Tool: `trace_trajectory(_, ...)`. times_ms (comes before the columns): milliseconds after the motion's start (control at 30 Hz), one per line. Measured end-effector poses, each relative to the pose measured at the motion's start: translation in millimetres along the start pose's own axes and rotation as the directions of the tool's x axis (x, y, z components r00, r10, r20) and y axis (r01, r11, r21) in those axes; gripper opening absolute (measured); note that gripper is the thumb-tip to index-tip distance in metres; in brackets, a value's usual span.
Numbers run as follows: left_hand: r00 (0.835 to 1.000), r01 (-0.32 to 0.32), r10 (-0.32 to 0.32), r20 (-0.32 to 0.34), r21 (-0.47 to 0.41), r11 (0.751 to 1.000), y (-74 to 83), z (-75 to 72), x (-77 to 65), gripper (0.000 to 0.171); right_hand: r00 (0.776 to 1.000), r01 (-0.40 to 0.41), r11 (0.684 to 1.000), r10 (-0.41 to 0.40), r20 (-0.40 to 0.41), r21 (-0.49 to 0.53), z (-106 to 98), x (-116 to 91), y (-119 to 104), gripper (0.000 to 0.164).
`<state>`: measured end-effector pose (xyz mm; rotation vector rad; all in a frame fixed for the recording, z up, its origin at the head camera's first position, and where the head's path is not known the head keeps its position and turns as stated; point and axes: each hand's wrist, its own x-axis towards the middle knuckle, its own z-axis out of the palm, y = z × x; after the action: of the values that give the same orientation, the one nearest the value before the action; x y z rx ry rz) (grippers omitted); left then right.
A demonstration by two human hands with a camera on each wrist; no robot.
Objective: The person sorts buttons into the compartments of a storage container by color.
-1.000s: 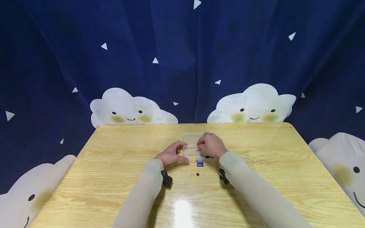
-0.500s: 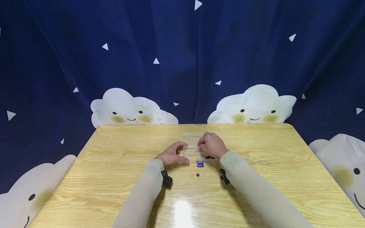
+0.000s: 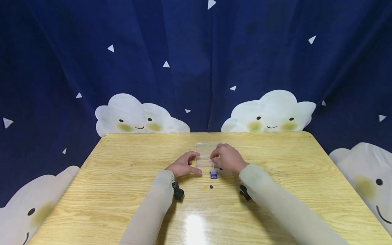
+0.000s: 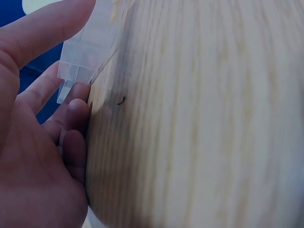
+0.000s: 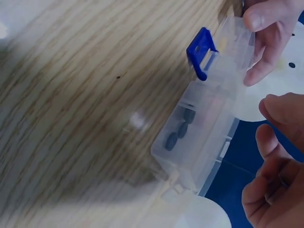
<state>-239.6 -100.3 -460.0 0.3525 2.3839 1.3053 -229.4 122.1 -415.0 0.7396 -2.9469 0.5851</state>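
Observation:
A clear plastic compartment box (image 3: 205, 162) lies on the table with its clear lid (image 3: 206, 148) raised behind it. My left hand (image 3: 182, 165) grips the box's left end, thumb at the front corner and fingers at the back. Over the middle compartments is my right hand (image 3: 228, 158), its thumb and forefinger pinching a small pink button (image 3: 210, 160). The right wrist view shows thumb and forefinger close together and the other fingers curled. Yellow buttons (image 3: 206, 169) lie in the front left compartment. Black buttons (image 5: 182, 129) sit in the front right one.
A blue latch (image 3: 213, 176) hangs open at the box's front edge. Nearer the person, a yellow button (image 3: 204, 187), a pink button (image 3: 207, 186) and a black button (image 3: 211, 186) lie on the wooden table (image 3: 137, 194). A dark blue curtain (image 3: 196, 68) stands behind.
My right hand and forearm have shifted slightly right at the wrist, now covering most of the black buttons in the head view. The pink button stays at the fingertips; the left hand keeps its hold.

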Motion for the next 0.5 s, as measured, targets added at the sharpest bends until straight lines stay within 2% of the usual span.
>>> trace_trajectory(367,1.000,0.007,-0.007,0.002,0.025,1.000,2.5,-1.2,-3.2,0.075,0.995,0.089,0.996,-0.089,0.038,0.012,-2.5,-19.3,-10.9,0.009)
trace_trajectory(500,1.000,-0.002,0.002,-0.001,0.033,0.999,1.9,-0.5,-1.9,0.073,0.989,0.147,0.989,-0.147,0.035,-0.003,-1.7,-27.5,-15.3,0.007)
